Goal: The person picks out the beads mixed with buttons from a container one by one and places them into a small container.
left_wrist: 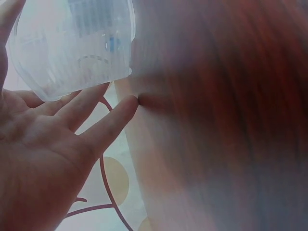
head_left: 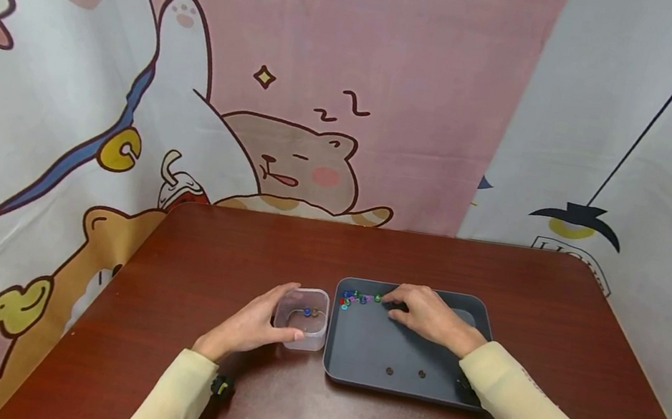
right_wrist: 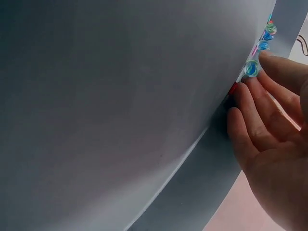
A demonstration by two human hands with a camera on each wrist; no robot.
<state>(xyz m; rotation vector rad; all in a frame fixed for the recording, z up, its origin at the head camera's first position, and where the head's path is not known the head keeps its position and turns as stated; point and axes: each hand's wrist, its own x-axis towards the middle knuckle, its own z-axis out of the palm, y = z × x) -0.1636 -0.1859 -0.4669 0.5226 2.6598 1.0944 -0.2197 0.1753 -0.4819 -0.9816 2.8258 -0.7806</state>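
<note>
My left hand (head_left: 257,321) holds a clear plastic box (head_left: 313,342) by its left side, thumb along the near wall and fingers at the far side. A blue marble (head_left: 307,312) and a small brown piece (head_left: 315,313) show inside it. Over the grey tray (head_left: 367,348), my right hand (head_left: 424,315) reaches to the far wall. Its fingertips are at a green-looking marble (head_left: 378,297), which shows blue swirls as a glass marble (right_wrist: 251,68) in the right wrist view. The thumb stands apart from the index finger in the head view.
Several marbles and small coloured pieces (head_left: 352,297) cluster in the tray's far left corner. Two small brown pieces (head_left: 389,371) lie near its front wall. Tray and box stand side by side on a dark red-brown table (head_left: 226,244), with a printed cloth (head_left: 429,108) behind.
</note>
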